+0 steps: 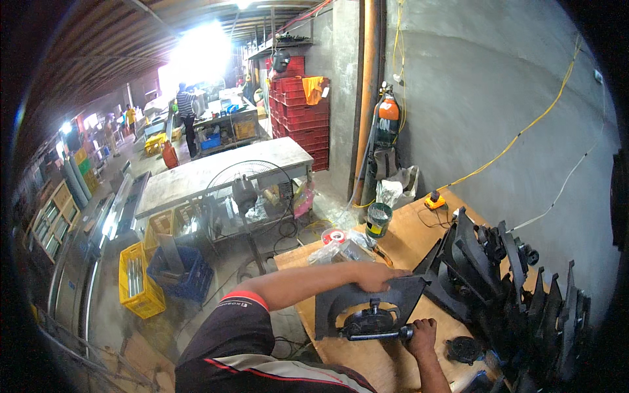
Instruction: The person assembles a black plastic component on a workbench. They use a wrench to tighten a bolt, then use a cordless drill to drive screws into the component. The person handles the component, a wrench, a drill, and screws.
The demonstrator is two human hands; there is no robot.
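Observation:
A black frame-shaped panel [415,290] with a large curved opening stands tilted on the wooden table in front of me. My left hand [375,276] is closed over its top edge. A round black part with a small knob [371,321] sits in the opening. My right hand [422,336] wraps around the end of a dark bar-shaped tool or handle [373,336] that lies across the panel's lower part; its exact kind is not clear. Near my right hand rests a round black disc-shaped part [464,350].
Several similar black panels [550,314] crowd the table's right side. Toward the far edge are a jar [379,220], a tape roll [334,236] and a yellow-black charger [434,200]. Left of the table stand a fan [245,194] and a yellow crate [141,288]. People work farther off.

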